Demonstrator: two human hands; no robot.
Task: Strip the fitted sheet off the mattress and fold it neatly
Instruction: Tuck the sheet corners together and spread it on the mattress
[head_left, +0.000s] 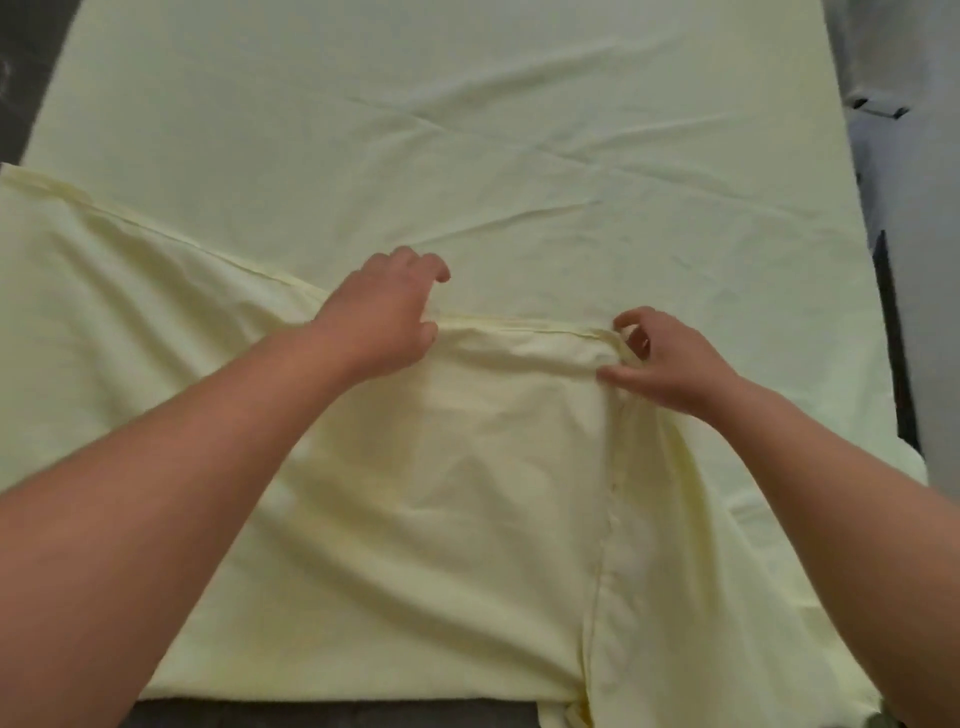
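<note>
Fingers (631, 318) of the right hand (670, 358) pinch the seamed hem (519, 328) of the fitted sheet (467, 156). Those of the left hand (384, 317) curl over the same hem, thumb beneath, at 9 o'clock from the right. Between them the hem runs taut. The pale sheet lies spread flat over the hidden mattress, its near portion doubled toward 12 o'clock. Stripping looks done, since loose edges show at 9 and 6 o'clock. Folding seems at its first fold, with further folds and squaring left.
</note>
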